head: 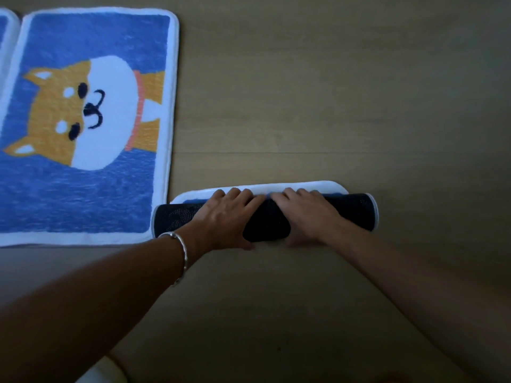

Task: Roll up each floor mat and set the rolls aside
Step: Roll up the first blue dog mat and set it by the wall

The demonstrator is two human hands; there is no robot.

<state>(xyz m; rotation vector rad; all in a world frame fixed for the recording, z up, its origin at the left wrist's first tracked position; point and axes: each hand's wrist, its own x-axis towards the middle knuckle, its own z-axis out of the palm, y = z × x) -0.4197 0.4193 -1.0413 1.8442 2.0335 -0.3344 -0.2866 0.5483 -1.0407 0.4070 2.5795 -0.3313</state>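
A rolled mat (356, 210) lies across the wooden floor, its dark dotted backing outward, with a thin white and blue strip of its last edge flat behind it. My left hand (226, 217) and my right hand (307, 214) lie side by side over the middle of the roll, fingers curved over its far side and thumbs at its near side. A flat blue mat with an orange and white dog (83, 120) lies to the left, apart from the roll.
The edge of another blue mat (4, 51) shows at the far left. Bare wooden floor (331, 92) stretches behind and right of the roll. A pale object (102, 374) sits at the bottom edge. A bracelet circles my left wrist.
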